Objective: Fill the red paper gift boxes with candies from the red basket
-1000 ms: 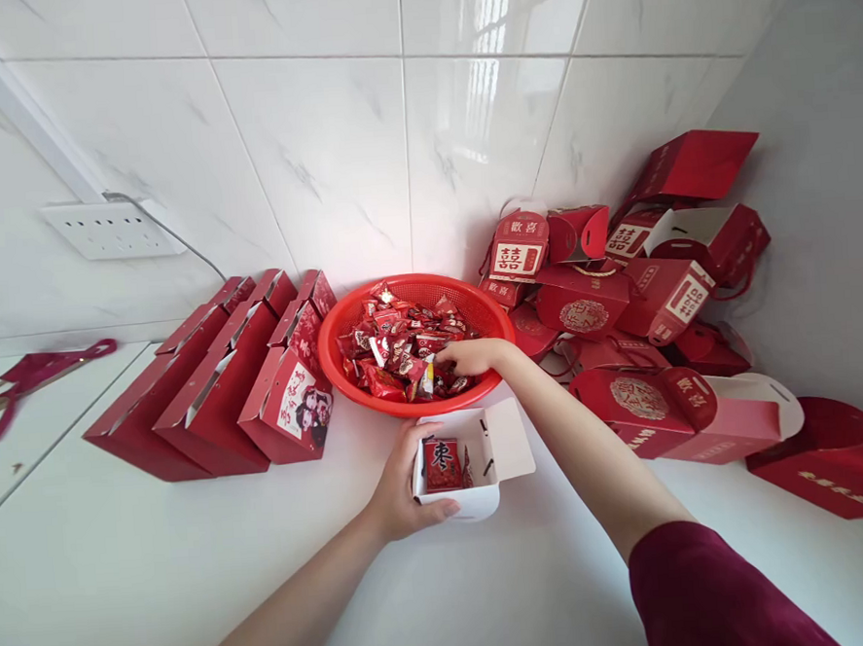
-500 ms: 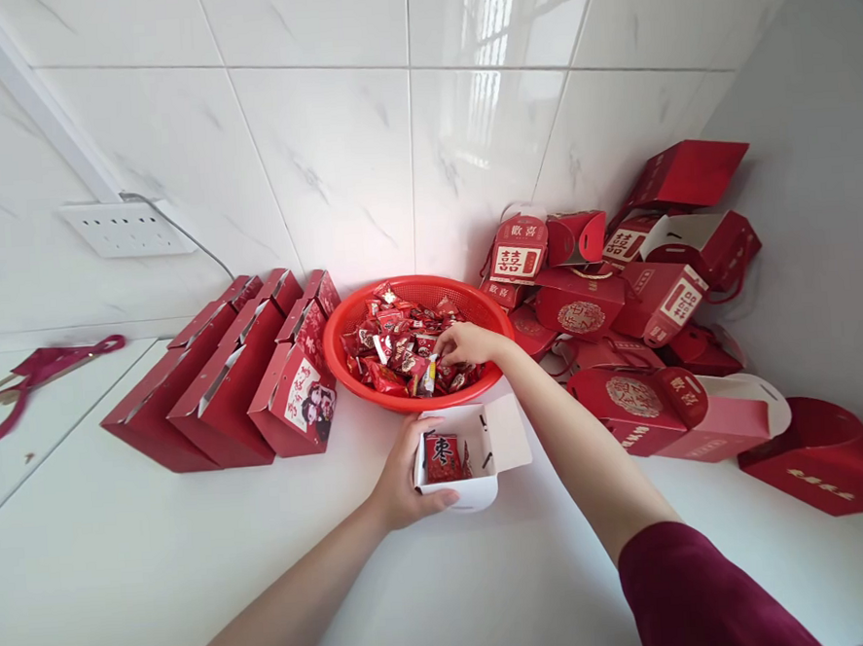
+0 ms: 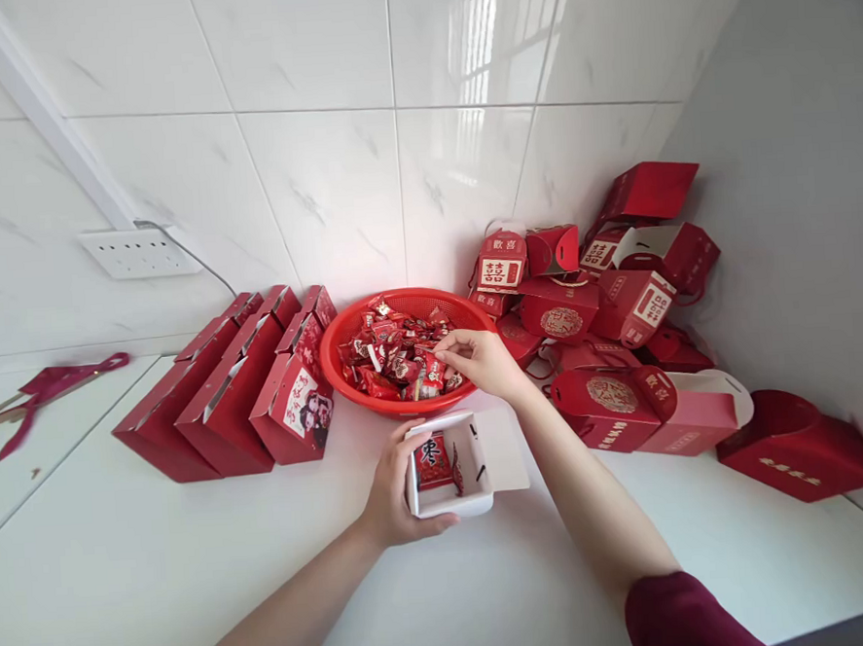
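My left hand (image 3: pixel 398 496) is wrapped round an open white-lined box (image 3: pixel 461 504) and tilts it toward me. Inside lie a red packet (image 3: pixel 433 462) with a black character and a second small packet (image 3: pixel 457 470) standing on edge. Just behind the box stands a red plastic basket (image 3: pixel 332 373) heaped with wrapped candies (image 3: pixel 385 350). Over its right side, my right hand (image 3: pixel 481 359) pinches a small red candy packet (image 3: pixel 432 368) between thumb and fingertips. The box's side flap (image 3: pixel 504 450) sticks out to the right beneath my right wrist.
Closed red gift boxes (image 3: pixel 221 404) stand in a row on the left. Opened and folded red boxes (image 3: pixel 567 315) are piled at the right against the grey wall. Scissors (image 3: pixel 24 411) with dark red ribbon lie far left. A white socket strip (image 3: pixel 139 255) is on the tiled wall.
My right hand has risen slightly from among the candies, now with a red packet in its fingertips. My left hand still holds the box. The whole view has shifted a little.
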`<move>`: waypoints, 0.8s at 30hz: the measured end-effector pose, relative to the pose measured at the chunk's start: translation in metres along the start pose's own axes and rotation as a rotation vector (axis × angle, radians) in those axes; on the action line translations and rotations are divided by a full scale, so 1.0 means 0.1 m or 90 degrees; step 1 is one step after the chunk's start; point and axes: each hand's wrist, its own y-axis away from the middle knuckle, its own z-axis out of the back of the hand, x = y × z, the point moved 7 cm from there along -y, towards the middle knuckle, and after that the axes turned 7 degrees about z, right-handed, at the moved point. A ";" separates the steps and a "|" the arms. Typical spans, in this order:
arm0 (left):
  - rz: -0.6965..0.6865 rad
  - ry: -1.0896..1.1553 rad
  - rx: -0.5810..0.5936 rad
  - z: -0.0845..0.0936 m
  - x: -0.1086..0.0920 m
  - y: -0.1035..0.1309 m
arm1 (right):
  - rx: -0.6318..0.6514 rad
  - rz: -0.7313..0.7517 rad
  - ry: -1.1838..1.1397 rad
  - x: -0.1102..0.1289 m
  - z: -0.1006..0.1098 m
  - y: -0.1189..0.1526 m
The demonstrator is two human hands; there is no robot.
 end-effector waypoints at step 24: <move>0.085 0.010 -0.017 -0.01 0.11 0.02 | 0.083 0.162 0.326 1.09 0.26 0.46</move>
